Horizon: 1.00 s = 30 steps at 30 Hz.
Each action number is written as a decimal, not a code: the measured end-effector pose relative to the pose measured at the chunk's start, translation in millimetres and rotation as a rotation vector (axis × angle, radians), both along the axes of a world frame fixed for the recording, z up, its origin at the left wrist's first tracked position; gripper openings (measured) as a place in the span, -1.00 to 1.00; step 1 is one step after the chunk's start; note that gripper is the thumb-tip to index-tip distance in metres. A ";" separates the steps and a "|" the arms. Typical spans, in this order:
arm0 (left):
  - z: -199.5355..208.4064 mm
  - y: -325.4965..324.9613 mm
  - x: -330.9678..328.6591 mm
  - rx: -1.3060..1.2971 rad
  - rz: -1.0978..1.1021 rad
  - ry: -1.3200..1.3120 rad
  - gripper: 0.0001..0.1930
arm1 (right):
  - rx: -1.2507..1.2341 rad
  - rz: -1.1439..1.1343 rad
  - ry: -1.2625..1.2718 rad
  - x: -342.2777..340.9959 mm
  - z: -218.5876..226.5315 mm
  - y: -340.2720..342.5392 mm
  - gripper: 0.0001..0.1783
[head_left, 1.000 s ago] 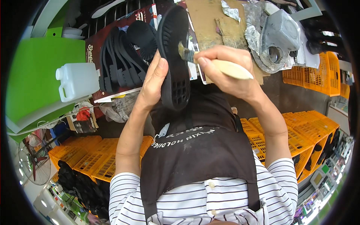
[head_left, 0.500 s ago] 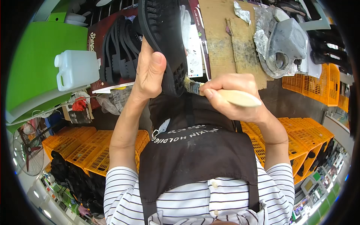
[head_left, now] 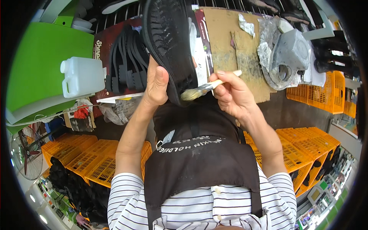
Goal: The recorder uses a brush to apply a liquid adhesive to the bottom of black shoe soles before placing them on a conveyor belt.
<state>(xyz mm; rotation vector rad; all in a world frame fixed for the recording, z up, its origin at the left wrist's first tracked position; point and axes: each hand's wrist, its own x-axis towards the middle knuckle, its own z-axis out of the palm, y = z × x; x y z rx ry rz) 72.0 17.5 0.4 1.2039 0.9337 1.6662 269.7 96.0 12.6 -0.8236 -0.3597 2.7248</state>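
Note:
My left hand (head_left: 157, 85) grips a black shoe sole (head_left: 168, 48) by its left edge, thumb up, with its fingers hidden behind it. The sole stands tilted, its hollow, ribbed side facing me. Pinched in my right hand (head_left: 234, 92) is a paintbrush (head_left: 205, 89) with a pale handle, pointing left. Its light bristles lie at the near end of the sole, and the surface there looks wet. Just left of the held sole, several more black soles (head_left: 128, 57) stand packed side by side.
A white plastic jug (head_left: 85, 78) stands on the green surface (head_left: 46, 50) at left. Stained cardboard (head_left: 226, 42) lies to the right, beside a grimy, glue-smeared container (head_left: 293, 50). Orange crates (head_left: 94, 161) are stacked on both sides of me. A fan (head_left: 28, 153) stands at far left.
The sole has turned to show more of its inside. The brush has swung round, bristles now on the sole's near end, its handle raised. My right hand has shifted left and its grip has changed.

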 end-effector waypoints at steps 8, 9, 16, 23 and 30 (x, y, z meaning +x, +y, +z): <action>-3.3 -8.3 5.7 -0.218 -0.207 -0.367 -0.42 | 1.449 -0.100 -0.229 15.7 49.7 34.8 -0.75; -4.6 -11.2 9.0 -0.258 -0.203 -0.385 -0.38 | 1.735 -0.122 -0.216 8.5 52.2 41.0 -0.74; 8.9 -15.3 -2.0 -0.383 -0.445 -0.531 -0.20 | 2.240 0.248 0.117 10.8 60.1 43.0 -0.65; 11.1 -15.9 1.8 -0.510 -0.546 -0.662 -0.32 | 2.219 0.248 0.049 15.6 47.9 62.1 -0.69; 8.7 -13.3 -0.6 -0.521 -0.529 -0.513 -0.46 | 2.131 0.095 -0.375 29.5 39.2 69.1 -0.76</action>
